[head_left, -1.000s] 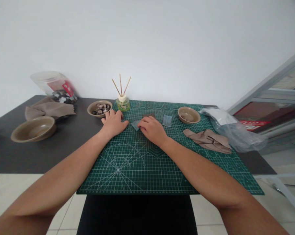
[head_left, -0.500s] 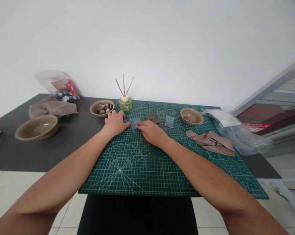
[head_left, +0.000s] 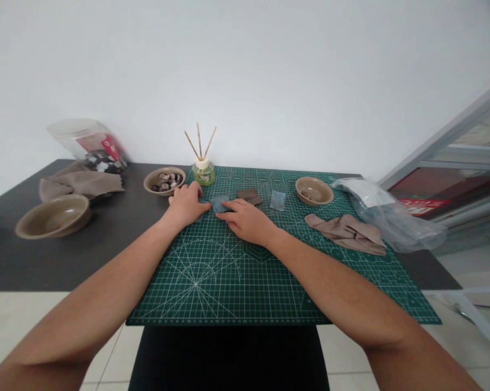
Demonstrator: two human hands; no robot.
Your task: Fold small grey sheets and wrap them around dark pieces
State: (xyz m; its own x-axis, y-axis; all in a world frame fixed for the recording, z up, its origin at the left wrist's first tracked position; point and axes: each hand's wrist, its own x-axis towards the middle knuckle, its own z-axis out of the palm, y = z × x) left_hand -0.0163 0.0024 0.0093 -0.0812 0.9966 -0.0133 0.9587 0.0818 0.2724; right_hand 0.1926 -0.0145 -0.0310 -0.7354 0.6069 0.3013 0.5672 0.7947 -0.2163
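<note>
A small blue-grey fabric square [head_left: 219, 203] lies on the green cutting mat [head_left: 228, 293] between my hands. My right hand [head_left: 250, 221] has its thumb and forefinger closed at the square's right edge. My left hand [head_left: 185, 206] rests at the mat's left edge, fingers curved and apart, with its thumb tip at the square's left side. A bluish edge shows beneath the left thumb, too small to make out. Just beyond my right hand are a brown fabric square [head_left: 248, 196] and another blue-grey square [head_left: 278, 200].
A bowl of dark and pale pieces [head_left: 164, 180] and a reed diffuser [head_left: 203, 171] stand behind my left hand. Further left are a larger bowl [head_left: 53, 216], brown cloth [head_left: 82, 184] and a bag [head_left: 92, 144]. Rightward lie a bowl [head_left: 314, 191], brown cloth [head_left: 348, 233] and plastic bag [head_left: 391, 214].
My right thumb and forefinger have shifted on the blue-grey square, now covering more of its right side. My left thumb stays beside it. The whole view has shifted slightly.
</note>
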